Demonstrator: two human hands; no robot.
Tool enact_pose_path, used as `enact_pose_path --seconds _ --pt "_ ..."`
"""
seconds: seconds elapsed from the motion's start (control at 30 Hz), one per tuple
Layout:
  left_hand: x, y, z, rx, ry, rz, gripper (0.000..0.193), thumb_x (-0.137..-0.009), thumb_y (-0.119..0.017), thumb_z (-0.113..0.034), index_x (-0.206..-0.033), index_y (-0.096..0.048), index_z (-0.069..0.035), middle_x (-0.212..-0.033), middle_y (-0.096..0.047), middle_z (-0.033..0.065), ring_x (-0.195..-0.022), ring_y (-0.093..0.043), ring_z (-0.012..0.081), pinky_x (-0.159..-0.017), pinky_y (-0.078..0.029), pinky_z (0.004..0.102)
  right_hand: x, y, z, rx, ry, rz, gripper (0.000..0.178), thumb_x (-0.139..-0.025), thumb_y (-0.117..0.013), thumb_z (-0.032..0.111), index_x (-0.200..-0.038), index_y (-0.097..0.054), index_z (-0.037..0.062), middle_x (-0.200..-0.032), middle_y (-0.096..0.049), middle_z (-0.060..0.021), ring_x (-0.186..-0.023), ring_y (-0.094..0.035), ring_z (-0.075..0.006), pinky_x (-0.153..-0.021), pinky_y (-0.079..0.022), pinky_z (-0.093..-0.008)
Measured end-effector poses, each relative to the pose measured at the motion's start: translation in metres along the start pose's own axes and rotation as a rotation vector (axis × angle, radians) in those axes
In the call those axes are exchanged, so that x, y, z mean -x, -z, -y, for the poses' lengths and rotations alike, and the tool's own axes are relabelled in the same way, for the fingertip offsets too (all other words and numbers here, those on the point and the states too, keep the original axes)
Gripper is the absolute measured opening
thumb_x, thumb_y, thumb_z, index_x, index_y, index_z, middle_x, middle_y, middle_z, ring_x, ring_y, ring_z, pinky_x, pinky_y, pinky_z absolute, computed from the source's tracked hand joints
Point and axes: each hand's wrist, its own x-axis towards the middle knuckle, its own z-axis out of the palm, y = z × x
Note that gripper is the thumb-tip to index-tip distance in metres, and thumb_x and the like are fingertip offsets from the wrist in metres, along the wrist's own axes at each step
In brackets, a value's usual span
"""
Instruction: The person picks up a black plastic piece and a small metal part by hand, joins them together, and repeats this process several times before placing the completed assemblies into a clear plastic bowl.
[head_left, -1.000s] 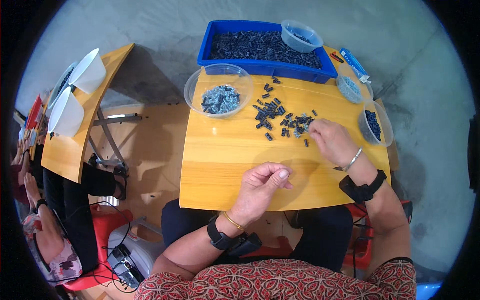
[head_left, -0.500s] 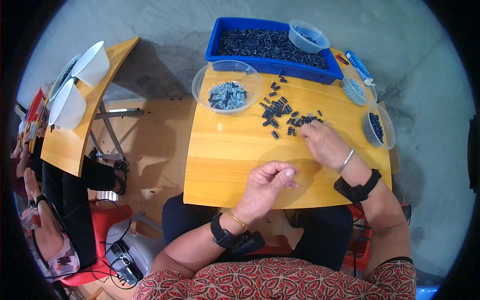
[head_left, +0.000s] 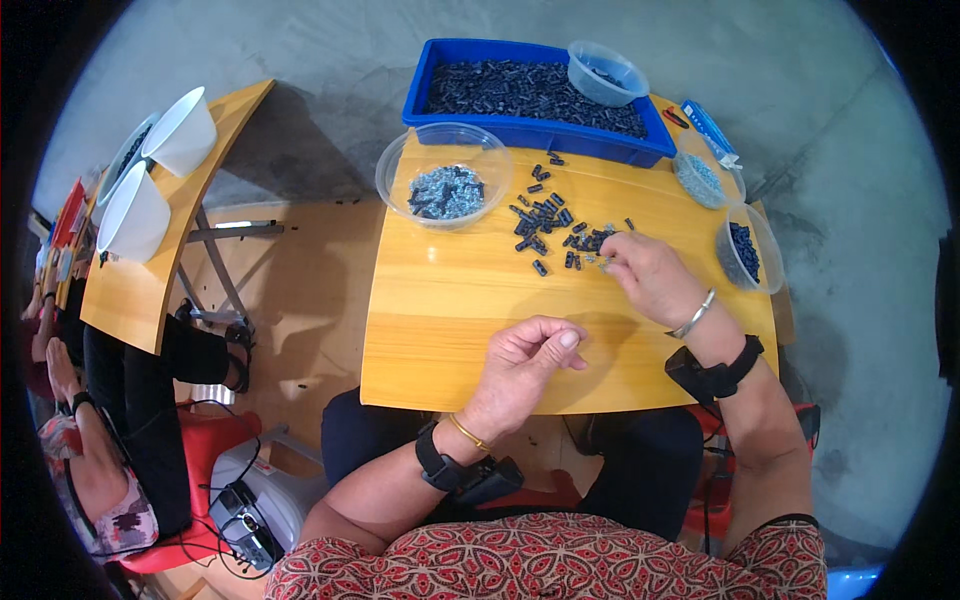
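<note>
**Presently, the right hand (head_left: 650, 275) is hovering at dark parts (head_left: 540, 222) near the tray (head_left: 560, 138)**

From the head view, the blue tray is standing at the far edge of the table (head_left: 450, 330), holding a mass of dark parts. On its near side, a loose heap of the same parts is lying, with a few paler bits (head_left: 592, 259) among its right end. At that end, the right hand is bending its thumb and forefinger close together; whether they are gripping a part, I cannot tell.

Farther from the tray, toward the person, the left hand (head_left: 530, 365) is hanging above the table, fingers curling in together and thumb lying against them; whether anything is hidden inside, I cannot tell.

By the tray's near left corner, a clear bowl (head_left: 400, 190) is holding pale and dark pieces. Inside the tray's right end, a tub (head_left: 607, 92) is sitting. Right of the tray, a box (head_left: 708, 130) is lying; nearer the person, two cups (head_left: 772, 245) are holding light-blue bits and dark pieces.
</note>
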Motion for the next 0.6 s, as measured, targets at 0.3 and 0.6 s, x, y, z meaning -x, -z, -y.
enact_pose_path --seconds 0.3,0.6 --pt "0.001 0.002 -0.001 -0.011 0.005 0.002 0.014 -0.084 -0.053 -0.012 -0.088 -0.057 0.000 -0.075 -0.058 0.0034 -0.068 -0.056 0.0114 -0.067 -0.046 0.0244 0.005 -0.012 0.008 0.202 0.041 0.095 0.009 -0.071 -0.052 -0.001 -0.079 -0.048 0.0014 -0.075 -0.053 -0.0148 -0.073 -0.052 -0.0329 -0.063 -0.042 -0.0387" --pt "0.000 0.001 0.000 -0.023 -0.014 0.022 0.013 -0.084 -0.052 -0.012 -0.088 -0.057 0.000 -0.076 -0.058 0.0037 -0.068 -0.056 0.0115 -0.067 -0.046 0.0243 -0.014 -0.005 0.006 0.054 0.023 0.037 0.004 -0.073 -0.051 0.003 -0.076 -0.049 0.0010 -0.076 -0.053 -0.0152 -0.076 -0.052 -0.0321 -0.066 -0.043 -0.0386"
